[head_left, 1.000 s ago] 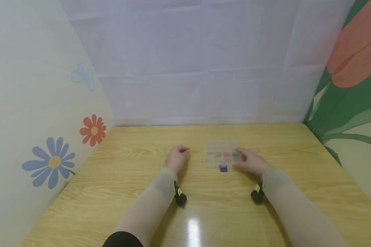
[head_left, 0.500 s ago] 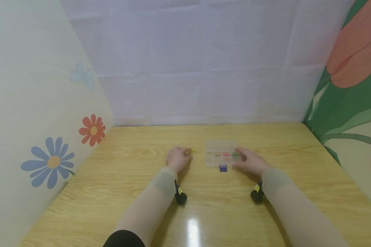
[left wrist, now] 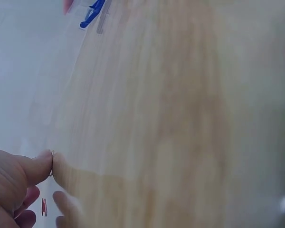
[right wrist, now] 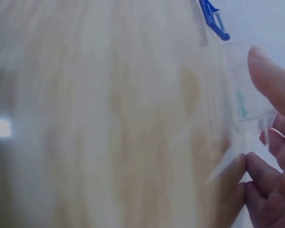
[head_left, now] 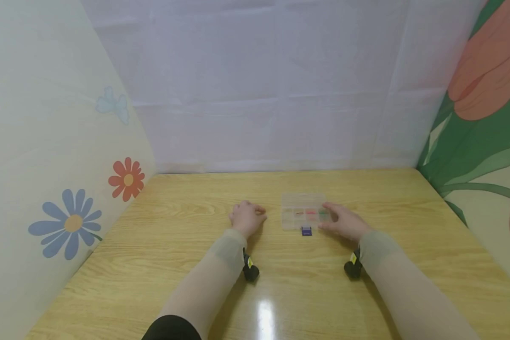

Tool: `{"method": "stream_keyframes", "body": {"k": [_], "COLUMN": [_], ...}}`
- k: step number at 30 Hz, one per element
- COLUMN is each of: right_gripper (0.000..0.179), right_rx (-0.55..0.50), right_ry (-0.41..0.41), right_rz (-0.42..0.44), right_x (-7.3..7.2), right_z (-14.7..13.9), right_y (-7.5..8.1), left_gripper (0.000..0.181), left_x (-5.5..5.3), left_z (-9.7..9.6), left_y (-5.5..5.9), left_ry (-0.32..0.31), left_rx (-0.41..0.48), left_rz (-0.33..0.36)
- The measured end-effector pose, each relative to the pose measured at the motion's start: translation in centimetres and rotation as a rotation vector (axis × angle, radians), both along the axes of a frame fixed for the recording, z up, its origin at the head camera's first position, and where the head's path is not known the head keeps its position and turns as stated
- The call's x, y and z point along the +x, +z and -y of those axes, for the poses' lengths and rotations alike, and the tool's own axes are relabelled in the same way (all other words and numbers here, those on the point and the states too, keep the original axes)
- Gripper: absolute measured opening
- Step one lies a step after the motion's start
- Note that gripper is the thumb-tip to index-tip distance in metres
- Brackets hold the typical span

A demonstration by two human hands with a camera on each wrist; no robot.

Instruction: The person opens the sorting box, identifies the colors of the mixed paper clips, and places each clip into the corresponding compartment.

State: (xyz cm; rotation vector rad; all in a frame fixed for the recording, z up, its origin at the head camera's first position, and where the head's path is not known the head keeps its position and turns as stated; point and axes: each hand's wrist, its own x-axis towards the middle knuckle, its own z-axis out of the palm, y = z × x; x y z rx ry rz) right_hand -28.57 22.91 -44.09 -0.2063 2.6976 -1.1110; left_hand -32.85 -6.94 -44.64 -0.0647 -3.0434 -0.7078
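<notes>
A clear compartment box (head_left: 288, 222) with a blue latch (head_left: 307, 231) on its front stands mid-table, lid folded back. Red pieces (head_left: 310, 212) and green pieces (head_left: 323, 213) show in its compartments. My right hand (head_left: 346, 224) holds the box's right end, thumb (right wrist: 270, 83) at the front and fingers round the side. To the left of the box, my left hand (head_left: 246, 218) is low over the table. In the left wrist view its thumb and a finger pinch a thin wire paper clip (left wrist: 52, 164), mostly hidden. A red paper clip (left wrist: 44, 207) shows just beyond those fingers.
The wood-grain table (head_left: 174, 264) is glossy and reflects a light near its front. A white cloth backdrop (head_left: 255, 94) rises behind it. Printed floral panels stand at the left (head_left: 68, 141) and right (head_left: 484, 141).
My left hand has shifted slightly to the right, its fingers drawn further in. A small yellow thing by its fingertips a second ago no longer shows. My right hand stays at the box.
</notes>
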Motion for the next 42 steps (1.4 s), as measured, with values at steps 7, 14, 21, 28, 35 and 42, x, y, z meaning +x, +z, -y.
{"method": "stream_keyframes", "body": {"k": [7,14,21,28,35,42], "right_gripper": [0.086,0.084,0.087,0.087,0.087,0.087], "right_rx": [0.004,-0.001,-0.004,-0.009,0.0,0.001], "right_ry": [0.012,0.01,0.006,0.007,0.013,0.012], "right_rz": [-0.021,-0.022,-0.01,-0.015,-0.018,-0.013], "right_x": [0.0,0.0,-0.1,-0.1,-0.1,0.0], "right_z": [-0.1,-0.2,-0.2,-0.3,-0.2,-0.1], "right_y": [-0.1,-0.1,-0.1,-0.2,0.0,0.2], "left_gripper": [0.018,0.018,0.012,0.011,0.013,0.012], "left_x": [-0.1,-0.1,-0.4,-0.2,0.0,0.0], "left_z": [-0.4,-0.4,-0.6,-0.7,-0.7,-0.9], "left_y": [-0.1,-0.3,-0.4,-0.2,0.3,0.6], "left_ry": [0.033,0.044,0.05,0.057,0.063,0.029], "left_rx": [0.09,0.134,0.115,0.119,0.168,0.069], "left_rz": [-0.015,-0.011,0.001,0.017,0.055,0.049]}}
